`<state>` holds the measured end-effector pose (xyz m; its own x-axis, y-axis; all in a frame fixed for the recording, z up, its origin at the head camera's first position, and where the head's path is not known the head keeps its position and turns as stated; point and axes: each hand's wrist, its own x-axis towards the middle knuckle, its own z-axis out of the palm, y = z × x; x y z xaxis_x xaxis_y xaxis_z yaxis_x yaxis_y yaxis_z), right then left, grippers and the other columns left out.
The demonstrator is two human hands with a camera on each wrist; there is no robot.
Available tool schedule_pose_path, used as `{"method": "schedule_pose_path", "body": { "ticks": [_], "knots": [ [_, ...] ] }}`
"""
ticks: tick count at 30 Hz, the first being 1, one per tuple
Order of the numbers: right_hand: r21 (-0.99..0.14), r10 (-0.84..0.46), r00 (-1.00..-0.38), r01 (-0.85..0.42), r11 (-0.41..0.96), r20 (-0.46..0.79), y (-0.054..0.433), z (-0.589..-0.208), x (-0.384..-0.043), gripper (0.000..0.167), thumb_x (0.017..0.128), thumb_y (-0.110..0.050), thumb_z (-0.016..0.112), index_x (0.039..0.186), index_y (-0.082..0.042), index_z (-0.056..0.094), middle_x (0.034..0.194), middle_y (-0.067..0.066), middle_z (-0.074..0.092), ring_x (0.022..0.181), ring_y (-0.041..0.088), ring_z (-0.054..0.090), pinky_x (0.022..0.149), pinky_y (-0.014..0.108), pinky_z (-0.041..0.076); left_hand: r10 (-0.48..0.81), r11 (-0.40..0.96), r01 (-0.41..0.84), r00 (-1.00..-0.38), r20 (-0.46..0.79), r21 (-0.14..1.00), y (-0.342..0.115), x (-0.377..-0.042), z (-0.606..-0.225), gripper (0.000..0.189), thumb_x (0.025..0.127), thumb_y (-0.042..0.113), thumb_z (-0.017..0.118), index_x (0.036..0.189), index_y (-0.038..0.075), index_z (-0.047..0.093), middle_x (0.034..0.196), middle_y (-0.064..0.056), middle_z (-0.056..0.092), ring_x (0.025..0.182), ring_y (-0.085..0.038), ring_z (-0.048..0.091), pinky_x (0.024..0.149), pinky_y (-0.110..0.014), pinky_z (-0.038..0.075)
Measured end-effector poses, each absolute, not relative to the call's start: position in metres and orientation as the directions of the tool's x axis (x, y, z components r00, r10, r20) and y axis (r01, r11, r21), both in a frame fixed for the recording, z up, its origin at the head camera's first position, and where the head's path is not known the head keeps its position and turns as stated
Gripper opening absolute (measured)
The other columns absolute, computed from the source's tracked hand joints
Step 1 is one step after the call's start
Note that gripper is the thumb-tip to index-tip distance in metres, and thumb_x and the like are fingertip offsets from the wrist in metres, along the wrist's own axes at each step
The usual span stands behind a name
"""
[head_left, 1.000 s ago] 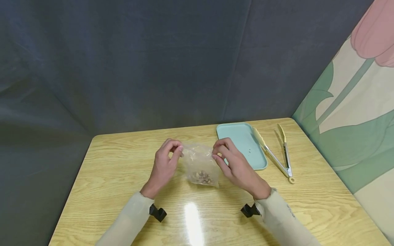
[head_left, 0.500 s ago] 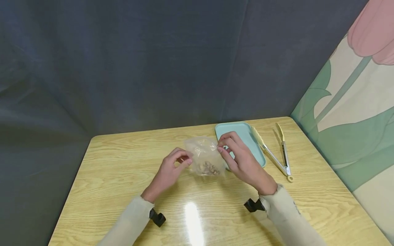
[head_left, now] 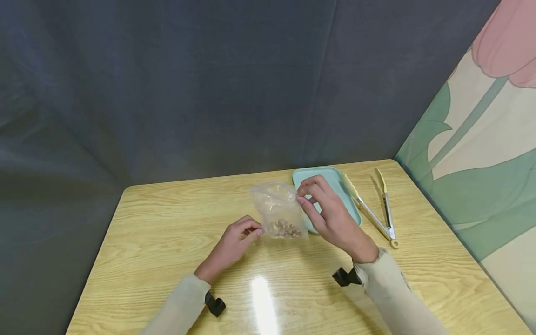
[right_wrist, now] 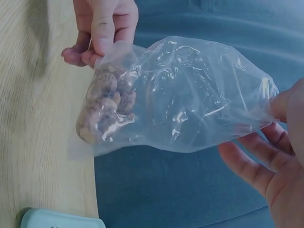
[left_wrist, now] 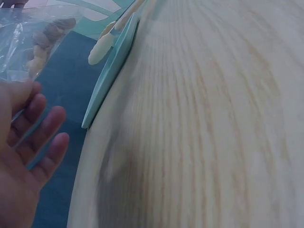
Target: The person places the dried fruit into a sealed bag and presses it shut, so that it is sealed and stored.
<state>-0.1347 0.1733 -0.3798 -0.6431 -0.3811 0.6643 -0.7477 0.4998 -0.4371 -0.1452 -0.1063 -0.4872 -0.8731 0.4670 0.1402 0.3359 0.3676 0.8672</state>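
A clear plastic bag hangs in the air between both hands, with several brown mottled lumps gathered in its bottom; their kind is unclear. My right hand pinches the bag's upper right edge between thumb and fingertips. At the lower left corner, my left hand pinches the plastic beside the lumps. The right wrist view shows the left thumb on that corner, and the lumps pressed together. In the left wrist view, the other fingers of the left hand are loosely spread.
A light blue tray lies at the back right of the wooden table, partly behind the right hand, with small dark specks on it. Spread tongs with yellowish tips lie to its right, one tip near the tray's rim. A dark curtain stands behind.
The left hand has shifted from the bag's upper left edge down to its lower left corner. The bag and right hand have moved slightly right and away.
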Motion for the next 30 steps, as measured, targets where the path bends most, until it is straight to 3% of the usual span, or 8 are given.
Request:
{"method": "schedule_pose_path", "body": {
  "ticks": [4,9,15,20,25,30],
  "knots": [
    [-0.422,-0.395,-0.639,-0.75,0.509,0.659,0.177,-0.377,-0.134,0.016,0.101,0.006,0.066,0.105,-0.01,0.064,0.116,0.005,0.06,0.106,0.014,0.057,0.083,0.023,0.051,0.438,0.379,0.356,-0.882,0.173,0.854,-0.108,-0.147,-0.49,0.026,0.111,0.035,0.058,0.114,0.015,0.075,0.111,-0.001,0.07,0.099,-0.019,0.066,0.088,-0.029,0.055],
    [-0.348,-0.421,-0.599,-0.771,0.534,0.681,0.183,-0.373,-0.134,0.016,0.099,0.008,0.066,0.104,-0.008,0.064,0.114,0.007,0.059,0.098,0.014,0.055,0.081,0.024,0.047,0.41,0.414,0.392,-0.886,0.216,0.822,-0.115,-0.15,-0.502,0.024,0.111,0.028,0.059,0.113,0.009,0.074,0.106,0.005,0.067,0.093,-0.01,0.063,0.086,-0.028,0.056],
    [-0.282,-0.455,-0.576,-0.777,0.563,0.68,0.185,-0.367,-0.134,0.021,0.096,0.008,0.07,0.104,-0.01,0.065,0.116,0.008,0.058,0.103,0.017,0.055,0.084,0.026,0.045,0.404,0.416,0.367,-0.894,0.192,0.832,-0.123,-0.151,-0.51,0.019,0.11,0.026,0.06,0.112,0.012,0.074,0.107,0.005,0.067,0.092,-0.012,0.062,0.086,-0.028,0.055],
    [-0.244,-0.47,-0.571,-0.771,0.588,0.673,0.182,-0.366,-0.132,0.022,0.095,0.006,0.073,0.104,-0.012,0.066,0.12,0.009,0.059,0.102,0.017,0.058,0.08,0.03,0.05,0.397,0.424,0.33,-0.905,0.155,0.843,-0.124,-0.149,-0.498,0.025,0.108,0.034,0.065,0.129,0.021,0.07,0.132,0.005,0.063,0.112,-0.016,0.062,0.101,-0.041,0.054],
    [-0.213,-0.491,-0.575,-0.763,0.61,0.654,0.178,-0.367,-0.131,0.016,0.097,-0.001,0.074,0.106,-0.014,0.068,0.122,0.009,0.059,0.092,0.016,0.059,0.075,0.033,0.054,0.357,0.304,0.366,-0.9,0.251,0.88,-0.119,-0.151,-0.457,0.037,0.108,0.034,0.065,0.144,0.024,0.062,0.149,0.003,0.056,0.132,-0.021,0.058,0.112,-0.057,0.048],
    [-0.235,-0.501,-0.599,-0.756,0.611,0.625,0.175,-0.368,-0.128,0.006,0.104,-0.009,0.069,0.107,-0.014,0.069,0.124,0.008,0.059,0.091,0.014,0.057,0.076,0.032,0.052,0.296,0.241,0.437,-0.883,0.363,0.866,-0.115,-0.155,-0.424,0.025,0.108,0.03,0.064,0.132,0.025,0.069,0.139,0.006,0.063,0.128,-0.015,0.061,0.111,-0.04,0.051]
  ]
}}
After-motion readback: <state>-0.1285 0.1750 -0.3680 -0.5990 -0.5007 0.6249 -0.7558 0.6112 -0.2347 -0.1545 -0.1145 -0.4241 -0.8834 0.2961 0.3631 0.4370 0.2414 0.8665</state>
